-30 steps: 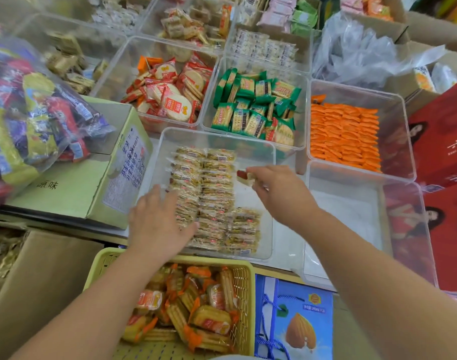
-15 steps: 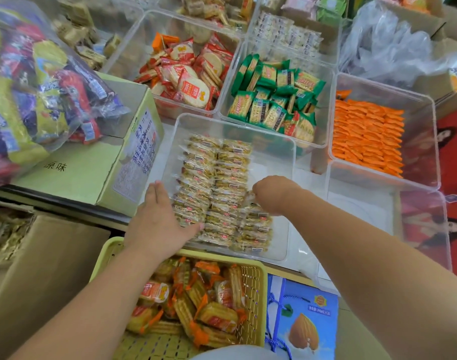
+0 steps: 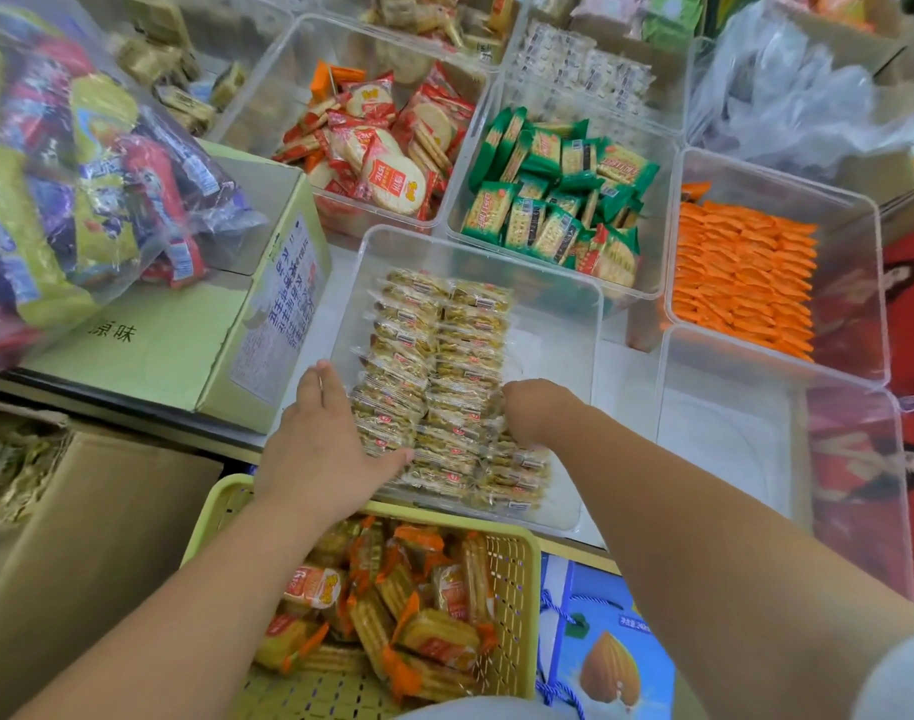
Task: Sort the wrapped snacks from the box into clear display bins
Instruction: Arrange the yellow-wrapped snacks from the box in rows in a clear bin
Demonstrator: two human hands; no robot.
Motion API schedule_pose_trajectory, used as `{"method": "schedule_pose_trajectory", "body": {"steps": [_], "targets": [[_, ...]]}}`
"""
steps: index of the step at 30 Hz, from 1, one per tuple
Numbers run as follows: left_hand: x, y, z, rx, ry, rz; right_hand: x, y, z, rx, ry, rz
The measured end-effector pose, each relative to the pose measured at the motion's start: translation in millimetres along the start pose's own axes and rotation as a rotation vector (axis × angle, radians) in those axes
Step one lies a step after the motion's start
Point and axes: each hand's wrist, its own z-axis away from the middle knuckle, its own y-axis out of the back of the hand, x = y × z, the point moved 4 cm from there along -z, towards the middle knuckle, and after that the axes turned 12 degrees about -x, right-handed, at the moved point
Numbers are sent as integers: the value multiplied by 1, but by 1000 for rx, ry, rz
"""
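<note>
**Count.** Five clear bins are wholly in view. Others along the far edge are cut off.
- The centre clear bin (image 3: 553,330) holds the wrapped snacks (image 3: 434,356). They lie in three columns: two long ones at left and one short one at near right.
- Beyond it stand a red-pack bin (image 3: 288,85), a green-pack bin (image 3: 652,272) and, at far right, an orange-sachet bin (image 3: 849,241).
- A fifth bin (image 3: 725,439) sits just right of the centre bin.
- One yellow basket (image 3: 517,558), nearest the viewer, holds orange-wrapped crackers (image 3: 424,631).
- One green carton (image 3: 153,345) at left carries one bag of mixed sweets (image 3: 70,174).

**Hands.** There are two hands, held apart, one at each side of the columns.
- The left hand (image 3: 320,449) is flat, with its fingers straight and together. It lies along the left column at the bin's left wall, and the thumb is spread across the near packs.
- The right hand (image 3: 533,413) is bent down onto the short column. Its fingers are hidden under the knuckles, so whether it grips a pack cannot be told.

**Materials.**
- Bins: rigid transparent plastic, square, with rounded corners.
- Snacks: flat rectangular pieces in glossy clear film with yellow print.
- Basket: perforated plastic lattice.
- Carton: matt cardboard.
</note>
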Motion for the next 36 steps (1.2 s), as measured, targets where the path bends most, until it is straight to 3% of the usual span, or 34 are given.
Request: {"method": "schedule_pose_trajectory", "body": {"steps": [4,9,18,23,28,32,36], "targets": [[-1,1,0,-11,3,22,-3,-6,15,64,-11,-68],[-2,7,8,-47,-1,85,-11,-23,68,306,96,-321],[-24,-4,148,249,-68,-3,-69,-47,150,546,478,-465],[-86,-30,233,383,37,125,-144,-69,187,541,705,-349],[-174,-22,263,537,151,322,-212,-81,210,522,798,-324],[-253,1,236,481,217,379,-275,-72,212,519,780,-320],[-321,15,200,321,275,389,-350,-56,216,548,779,-324]]}}
